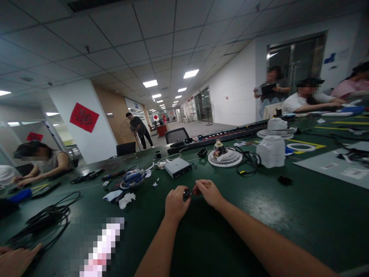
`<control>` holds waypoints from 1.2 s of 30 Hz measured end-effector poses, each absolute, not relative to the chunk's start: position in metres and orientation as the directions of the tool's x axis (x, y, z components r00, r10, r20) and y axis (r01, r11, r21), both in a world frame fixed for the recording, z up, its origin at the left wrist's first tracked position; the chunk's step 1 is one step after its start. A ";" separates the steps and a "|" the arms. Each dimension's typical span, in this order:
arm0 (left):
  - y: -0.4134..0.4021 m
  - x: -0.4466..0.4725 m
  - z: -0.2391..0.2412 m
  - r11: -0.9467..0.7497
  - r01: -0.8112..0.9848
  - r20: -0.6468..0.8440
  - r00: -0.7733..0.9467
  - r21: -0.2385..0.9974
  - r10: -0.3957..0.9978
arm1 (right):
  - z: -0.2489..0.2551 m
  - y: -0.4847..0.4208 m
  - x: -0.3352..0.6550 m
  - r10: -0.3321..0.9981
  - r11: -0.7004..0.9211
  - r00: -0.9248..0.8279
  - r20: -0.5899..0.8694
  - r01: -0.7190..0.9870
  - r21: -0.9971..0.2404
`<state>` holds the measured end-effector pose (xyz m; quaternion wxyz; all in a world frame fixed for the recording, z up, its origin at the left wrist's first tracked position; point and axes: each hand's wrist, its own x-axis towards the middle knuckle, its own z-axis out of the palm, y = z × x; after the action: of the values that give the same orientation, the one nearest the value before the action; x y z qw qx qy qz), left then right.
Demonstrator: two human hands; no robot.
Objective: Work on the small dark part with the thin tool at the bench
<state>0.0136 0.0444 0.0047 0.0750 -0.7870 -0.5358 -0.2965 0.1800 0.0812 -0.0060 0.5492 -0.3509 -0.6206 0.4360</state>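
My left hand [176, 204] is closed around a small, dark, shiny round part [187, 193], held just over the green table [259, 238]. Close by on the right, my right hand [210, 192] has its fingertips pinched together, a short gap from that part. Whatever sits in this pinch is too small to make out. Beyond both hands lies a grey metal box [178, 168] resembling a disc drive. A white fan grille [225, 157] with a motor on it rests behind my right hand, beside a white plastic housing [270, 152].
Black cable coils [47, 217] lie at left, near another person's hand [19, 259]. Crumpled white paper [127, 200] and a blue-and-black device [132, 179] sit left of my hands. A grey panel [340, 163] lies at right. People sit around the table.
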 end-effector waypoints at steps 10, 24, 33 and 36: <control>0.046 0.012 0.004 -0.422 0.878 0.552 0.241 0.227 0.798 | -0.004 0.081 0.180 0.924 0.372 -0.079 0.374 -0.044 -0.927; 0.044 0.015 0.006 -0.404 0.892 0.536 0.243 0.205 0.808 | -0.003 0.082 0.180 0.938 0.300 -0.132 0.320 -0.151 -0.942; 0.046 0.012 0.005 -0.400 0.885 0.547 0.218 0.238 0.808 | -0.008 0.086 0.178 0.944 0.271 -0.146 0.295 -0.162 -0.949; 0.046 0.012 0.005 -0.397 0.887 0.544 0.218 0.237 0.810 | -0.008 0.086 0.179 0.947 0.270 -0.142 0.287 -0.128 -0.954</control>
<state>0.0117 0.0463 0.0050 0.0624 -0.7778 -0.5454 -0.3060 0.1789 0.0856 -0.0078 0.5501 -0.3556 -0.5764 0.4886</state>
